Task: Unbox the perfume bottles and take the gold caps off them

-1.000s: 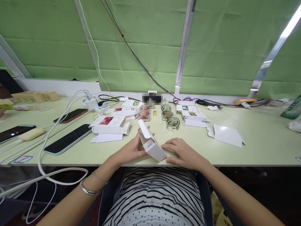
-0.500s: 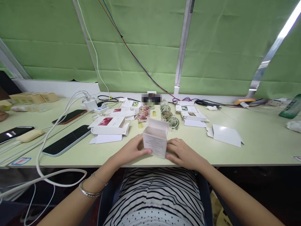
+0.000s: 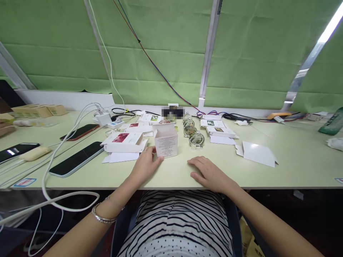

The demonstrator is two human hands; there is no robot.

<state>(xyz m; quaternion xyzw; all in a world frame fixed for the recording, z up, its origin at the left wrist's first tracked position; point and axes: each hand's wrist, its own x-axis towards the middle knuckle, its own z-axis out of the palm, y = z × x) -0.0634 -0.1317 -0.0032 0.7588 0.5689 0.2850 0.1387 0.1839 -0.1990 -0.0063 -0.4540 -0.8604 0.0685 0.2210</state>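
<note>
A small white printed box [image 3: 166, 144] stands upright on the table with its top flap raised. My left hand [image 3: 146, 162] grips its lower left corner, thumb in front and fingers at the side. To the right, my right hand [image 3: 206, 170] rests on the table with fingers stretched out and nothing in them. Behind the box's right side, round glass jars [image 3: 197, 139] stand in a row, some with dark greenish contents. The box partly hides reddish jars [image 3: 164, 121] behind it.
Flattened white cartons [image 3: 123, 142] with red pictures lie left, and more cartons [image 3: 221, 132] lie right. A folded white card [image 3: 258, 154] sits farther right. Phones [image 3: 76, 159] and white cables [image 3: 48, 171] occupy the left side. A green bottle [image 3: 332, 123] is at far right.
The box has moved left and away from me with my left hand, now covering the reddish jars. My right hand has come off the box and stays near the same spot.
</note>
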